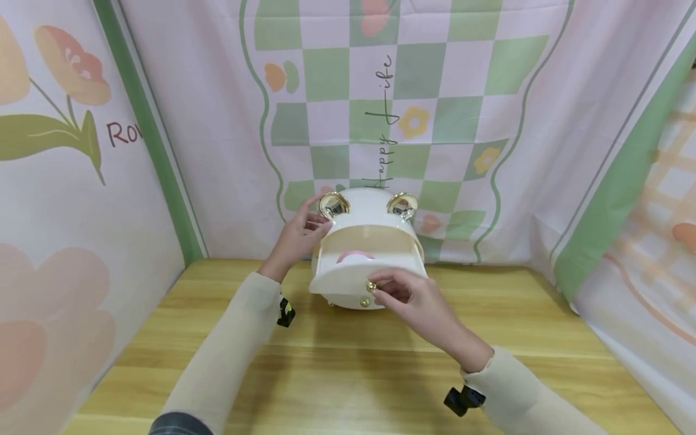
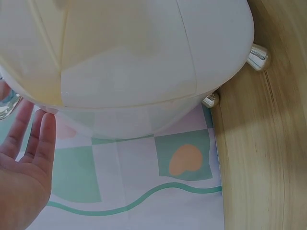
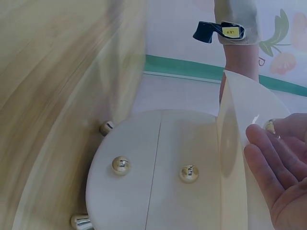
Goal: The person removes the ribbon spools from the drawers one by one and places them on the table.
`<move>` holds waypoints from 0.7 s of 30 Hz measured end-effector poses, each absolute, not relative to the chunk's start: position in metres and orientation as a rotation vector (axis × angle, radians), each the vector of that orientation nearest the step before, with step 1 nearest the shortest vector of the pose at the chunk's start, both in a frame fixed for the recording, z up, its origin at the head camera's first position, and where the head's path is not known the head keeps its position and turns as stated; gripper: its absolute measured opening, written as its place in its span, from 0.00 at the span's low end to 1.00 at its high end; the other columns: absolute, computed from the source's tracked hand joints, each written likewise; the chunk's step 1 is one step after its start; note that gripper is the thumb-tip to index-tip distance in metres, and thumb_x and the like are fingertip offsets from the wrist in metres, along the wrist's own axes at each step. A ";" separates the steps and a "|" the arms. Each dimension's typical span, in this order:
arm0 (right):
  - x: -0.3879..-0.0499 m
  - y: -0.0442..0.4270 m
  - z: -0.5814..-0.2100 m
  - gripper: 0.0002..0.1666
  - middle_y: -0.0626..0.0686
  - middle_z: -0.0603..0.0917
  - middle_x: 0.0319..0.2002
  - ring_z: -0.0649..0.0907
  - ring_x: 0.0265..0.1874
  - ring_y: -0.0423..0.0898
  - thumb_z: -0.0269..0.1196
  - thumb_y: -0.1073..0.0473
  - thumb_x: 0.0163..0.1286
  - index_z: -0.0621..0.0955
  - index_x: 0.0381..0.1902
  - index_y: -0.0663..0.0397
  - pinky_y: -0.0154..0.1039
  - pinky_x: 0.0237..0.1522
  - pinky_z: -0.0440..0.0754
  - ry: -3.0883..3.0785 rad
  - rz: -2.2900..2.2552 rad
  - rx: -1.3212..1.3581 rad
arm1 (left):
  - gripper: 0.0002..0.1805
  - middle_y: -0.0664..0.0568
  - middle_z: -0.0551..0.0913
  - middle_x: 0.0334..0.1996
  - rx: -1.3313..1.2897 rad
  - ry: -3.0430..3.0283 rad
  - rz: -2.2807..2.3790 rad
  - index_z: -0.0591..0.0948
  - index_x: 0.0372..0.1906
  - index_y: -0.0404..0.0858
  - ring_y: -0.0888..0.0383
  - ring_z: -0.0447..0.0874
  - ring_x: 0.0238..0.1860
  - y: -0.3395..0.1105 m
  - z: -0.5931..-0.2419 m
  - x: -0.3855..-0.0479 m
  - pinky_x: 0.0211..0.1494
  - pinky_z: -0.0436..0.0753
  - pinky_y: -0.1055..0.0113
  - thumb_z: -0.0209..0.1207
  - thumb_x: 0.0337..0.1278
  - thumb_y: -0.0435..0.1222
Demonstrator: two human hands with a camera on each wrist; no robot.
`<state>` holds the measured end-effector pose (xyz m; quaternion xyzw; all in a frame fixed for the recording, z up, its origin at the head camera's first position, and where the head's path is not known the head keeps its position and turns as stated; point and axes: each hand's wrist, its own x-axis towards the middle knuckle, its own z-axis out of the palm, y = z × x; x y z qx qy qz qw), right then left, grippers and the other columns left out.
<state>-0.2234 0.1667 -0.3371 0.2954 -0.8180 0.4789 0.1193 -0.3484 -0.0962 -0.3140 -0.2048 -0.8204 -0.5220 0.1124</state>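
Note:
A white frog-shaped storage box [image 1: 367,205] stands on the table, with gold-rimmed eyes on top. Its upper front panel [image 1: 341,279] sits forward of the body, leaving the upper compartment open. My right hand [image 1: 418,302] pinches the gold knob [image 1: 372,286] on that panel between thumb and fingers. At the box's left side, my left hand [image 1: 299,234] rests against the shell beside the left gold eye [image 1: 334,206]. In the left wrist view its fingers [image 2: 45,136] lie fairly straight along the edge. Part of a pink-edged item [image 1: 356,256] shows inside the compartment.
Two lower front sections carry gold knobs [image 3: 189,173], and short gold feet [image 3: 81,222] hold the box up. Wood-grain table [image 1: 337,374] extends in front. A patterned cloth [image 1: 391,121] hangs close behind the box, with more cloth at both sides.

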 end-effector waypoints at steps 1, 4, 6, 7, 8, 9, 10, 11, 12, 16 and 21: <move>-0.223 0.167 -0.338 0.12 0.47 0.88 0.38 0.88 0.34 0.46 0.68 0.62 0.68 0.85 0.49 0.49 0.37 0.34 0.86 -2.386 1.396 0.868 | 0.36 0.50 0.81 0.51 -0.600 -2.409 -1.531 0.58 0.75 0.71 0.50 0.80 0.50 -0.096 -0.314 -0.348 0.54 0.80 0.53 0.61 0.69 0.48; -0.223 0.167 -0.339 0.12 0.46 0.88 0.38 0.88 0.33 0.44 0.68 0.62 0.68 0.85 0.49 0.49 0.37 0.34 0.86 -2.374 1.377 0.877 | 0.36 0.51 0.81 0.51 -0.597 -2.410 -1.530 0.58 0.75 0.71 0.50 0.79 0.50 -0.096 -0.315 -0.349 0.53 0.80 0.52 0.61 0.69 0.48; -0.223 0.167 -0.339 0.12 0.46 0.88 0.38 0.88 0.33 0.42 0.68 0.62 0.69 0.85 0.49 0.49 0.37 0.34 0.86 -2.373 1.365 0.882 | 0.35 0.51 0.80 0.50 -0.595 -2.409 -1.529 0.59 0.75 0.71 0.50 0.79 0.50 -0.096 -0.315 -0.349 0.53 0.80 0.53 0.61 0.69 0.48; -0.223 0.168 -0.339 0.12 0.46 0.88 0.38 0.88 0.33 0.41 0.68 0.62 0.69 0.85 0.49 0.49 0.37 0.35 0.86 -2.374 1.359 0.886 | 0.35 0.51 0.80 0.50 -0.596 -2.409 -1.528 0.59 0.75 0.71 0.50 0.79 0.50 -0.097 -0.316 -0.349 0.53 0.80 0.53 0.60 0.69 0.48; -0.223 0.168 -0.339 0.12 0.46 0.88 0.39 0.87 0.34 0.41 0.68 0.62 0.69 0.85 0.50 0.49 0.37 0.35 0.86 -2.373 1.352 0.894 | 0.35 0.51 0.80 0.50 -0.597 -2.408 -1.528 0.59 0.75 0.70 0.50 0.79 0.50 -0.097 -0.316 -0.350 0.53 0.80 0.53 0.60 0.69 0.48; -0.223 0.168 -0.339 0.13 0.46 0.88 0.39 0.88 0.34 0.41 0.68 0.63 0.69 0.85 0.50 0.49 0.37 0.36 0.86 -2.373 1.343 0.901 | 0.35 0.51 0.80 0.50 -0.596 -2.408 -1.527 0.59 0.75 0.70 0.50 0.79 0.50 -0.096 -0.316 -0.350 0.53 0.80 0.53 0.60 0.69 0.48; -0.224 0.169 -0.338 0.13 0.46 0.89 0.40 0.88 0.35 0.42 0.68 0.64 0.68 0.85 0.50 0.49 0.36 0.36 0.86 -2.371 1.331 0.911 | 0.35 0.51 0.80 0.50 -0.595 -2.408 -1.526 0.59 0.75 0.69 0.51 0.79 0.50 -0.097 -0.316 -0.350 0.53 0.80 0.53 0.60 0.69 0.48; -0.224 0.169 -0.338 0.14 0.47 0.89 0.41 0.88 0.35 0.42 0.68 0.65 0.68 0.85 0.51 0.50 0.36 0.36 0.86 -2.368 1.319 0.924 | 0.35 0.51 0.80 0.50 -0.595 -2.407 -1.526 0.59 0.75 0.69 0.51 0.79 0.50 -0.097 -0.316 -0.350 0.53 0.80 0.53 0.60 0.69 0.48; -0.224 0.170 -0.338 0.14 0.47 0.89 0.41 0.88 0.35 0.42 0.68 0.66 0.68 0.85 0.51 0.50 0.36 0.36 0.86 -2.366 1.307 0.935 | 0.35 0.52 0.80 0.50 -0.594 -2.407 -1.528 0.59 0.75 0.69 0.51 0.79 0.50 -0.097 -0.316 -0.350 0.53 0.81 0.53 0.60 0.69 0.48; -0.225 0.176 -0.333 0.14 0.46 0.89 0.40 0.88 0.32 0.42 0.68 0.66 0.68 0.85 0.51 0.50 0.36 0.33 0.86 -2.356 1.252 0.979 | 0.35 0.51 0.80 0.50 -0.587 -2.408 -1.534 0.59 0.75 0.70 0.50 0.79 0.50 -0.096 -0.316 -0.349 0.52 0.81 0.53 0.61 0.69 0.48; -0.225 0.185 -0.324 0.12 0.42 0.88 0.35 0.86 0.27 0.37 0.67 0.63 0.69 0.85 0.50 0.49 0.35 0.28 0.85 -2.339 1.159 1.003 | 0.35 0.51 0.80 0.51 -0.595 -2.403 -1.539 0.59 0.75 0.70 0.50 0.79 0.50 -0.096 -0.316 -0.348 0.53 0.80 0.53 0.60 0.69 0.48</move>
